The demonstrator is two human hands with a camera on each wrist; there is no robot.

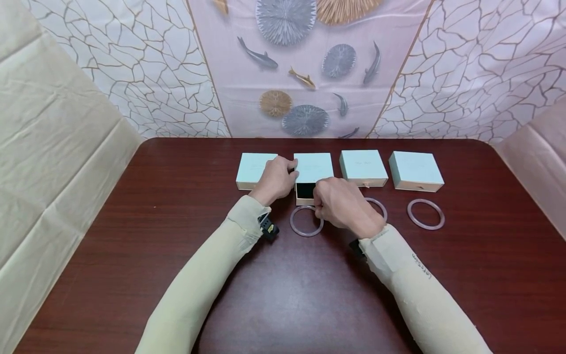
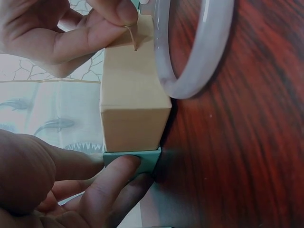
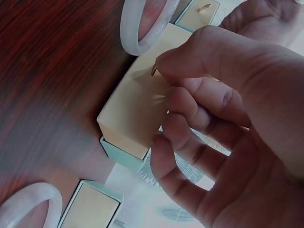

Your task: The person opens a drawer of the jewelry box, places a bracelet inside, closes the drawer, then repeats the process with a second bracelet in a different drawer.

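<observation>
A pale mint drawer box (image 1: pixel 313 166) stands second from the left, with its cream drawer (image 2: pixel 135 80) slid partly out toward me and a dark interior showing. My left hand (image 1: pixel 276 178) grips the mint sleeve (image 2: pixel 148 162) at its side, thumb and fingers on either face. With thumb and forefinger, my right hand (image 1: pixel 344 202) pinches the small ribbon tab (image 2: pixel 133 39) on the drawer front; its other fingers curl loosely beside the drawer. A pale lilac bangle (image 1: pixel 298 229) lies flat on the table just before the drawer.
Matching mint boxes stand in the row: one box (image 1: pixel 253 164) at left, partly behind my left hand, and two at right, a nearer box (image 1: pixel 363 164) and a farther box (image 1: pixel 415 167). Bangles lie before those two, one bangle (image 1: pixel 384 209) partly hidden, another bangle (image 1: pixel 425 201) at far right.
</observation>
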